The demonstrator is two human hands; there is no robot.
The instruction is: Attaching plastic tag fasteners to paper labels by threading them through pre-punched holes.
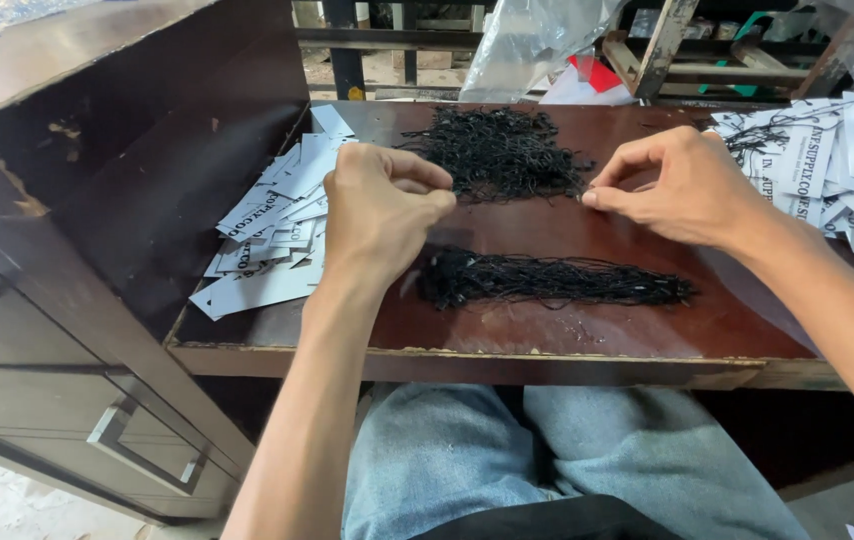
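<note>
Dark wood of the desk (pixel 547 340) carries everything. A thin black string (pixel 517 197), barely seen, is stretched left to right between both pinched grips, above the far tangle (pixel 502 150). The left hand (pixel 382 210) and right hand (pixel 682 185) are equally near; a straightened bundle (pixel 557 280) lies toward the near edge, tags (pixel 267 240) at the left edge.

Glossy dark wooden table (pixel 547 335), matt black strings (pixel 547 280), white paper tags (pixel 267 250)
</note>
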